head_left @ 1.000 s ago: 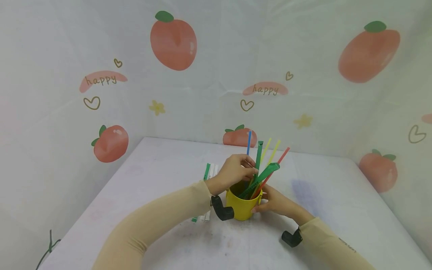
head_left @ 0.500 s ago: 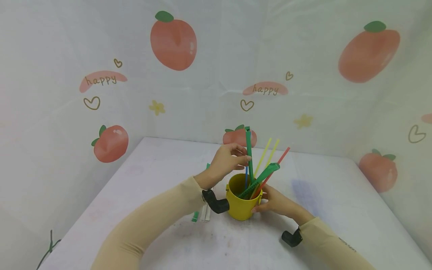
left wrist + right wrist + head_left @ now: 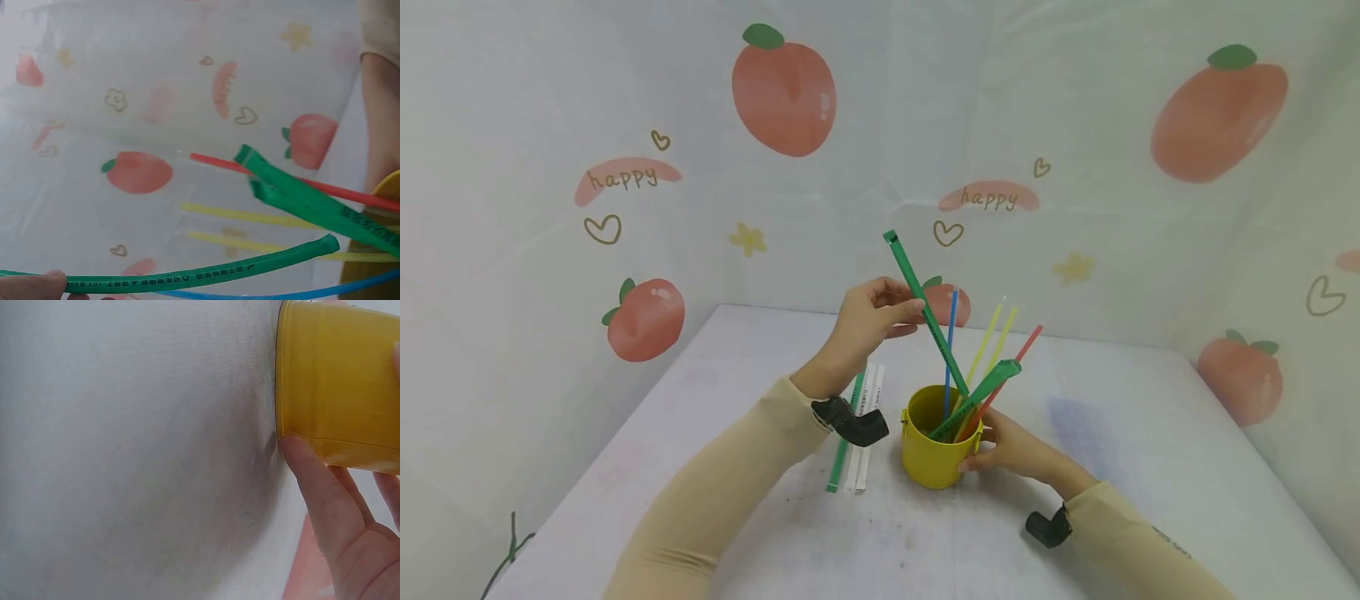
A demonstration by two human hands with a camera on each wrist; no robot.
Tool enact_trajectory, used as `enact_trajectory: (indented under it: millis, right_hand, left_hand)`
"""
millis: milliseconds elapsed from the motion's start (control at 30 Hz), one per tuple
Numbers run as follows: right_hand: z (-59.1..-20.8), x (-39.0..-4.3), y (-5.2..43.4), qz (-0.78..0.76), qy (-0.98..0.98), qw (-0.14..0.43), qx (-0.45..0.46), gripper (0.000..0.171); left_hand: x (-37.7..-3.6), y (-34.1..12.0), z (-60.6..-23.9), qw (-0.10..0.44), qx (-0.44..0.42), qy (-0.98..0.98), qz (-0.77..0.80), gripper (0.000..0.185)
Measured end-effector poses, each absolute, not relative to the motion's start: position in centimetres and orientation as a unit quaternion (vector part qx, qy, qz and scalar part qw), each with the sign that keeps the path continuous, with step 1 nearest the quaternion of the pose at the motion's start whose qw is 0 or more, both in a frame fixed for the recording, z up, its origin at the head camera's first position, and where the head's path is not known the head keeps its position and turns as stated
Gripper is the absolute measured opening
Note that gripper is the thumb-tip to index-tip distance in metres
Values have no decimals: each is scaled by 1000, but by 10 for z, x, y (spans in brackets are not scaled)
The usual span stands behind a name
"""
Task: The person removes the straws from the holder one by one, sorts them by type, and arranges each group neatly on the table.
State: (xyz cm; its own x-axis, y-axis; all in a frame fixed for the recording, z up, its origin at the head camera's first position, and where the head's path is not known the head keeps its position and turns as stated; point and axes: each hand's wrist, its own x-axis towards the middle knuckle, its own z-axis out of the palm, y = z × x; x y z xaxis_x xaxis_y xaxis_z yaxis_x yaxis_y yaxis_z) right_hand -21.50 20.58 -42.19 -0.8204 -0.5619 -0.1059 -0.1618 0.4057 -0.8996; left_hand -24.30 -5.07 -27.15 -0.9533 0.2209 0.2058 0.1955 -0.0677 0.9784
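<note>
Above the yellow cup [image 3: 931, 446], the left hand [image 3: 867, 321] pinches a green strip [image 3: 925, 310] mid-length; it looks light and bendy. The right hand [image 3: 1009, 448] cradles the cup on the worktop [image 3: 1112, 467].

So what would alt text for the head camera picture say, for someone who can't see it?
A person's left hand pinches a long green plastic strip, its lower end at the mouth of a small yellow cup that the right hand holds on a white table. Coloured straws stand in the cup.
</note>
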Motion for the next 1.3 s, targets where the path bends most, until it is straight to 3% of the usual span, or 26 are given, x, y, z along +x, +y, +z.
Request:
enact_trajectory:
  millis: [267, 667, 967, 1300]
  right_hand:
    - [-422, -215, 206, -492, 817, 196, -231, 91]
    - [-420, -214, 206, -496, 817, 198, -215, 91]
    - [-420, -213, 207, -494, 819, 198, -216, 91]
    - [-422, -213, 206, -492, 824, 199, -200, 94]
  left_hand:
    - [-245, -75, -259, -8, 133, 669, 731, 16]
    - [-257, -107, -270, 14, 101, 694, 712, 25]
    - [-270, -129, -292, 49, 70, 745, 661, 37]
    - [-289, -146, -341, 106, 18, 794, 598, 44]
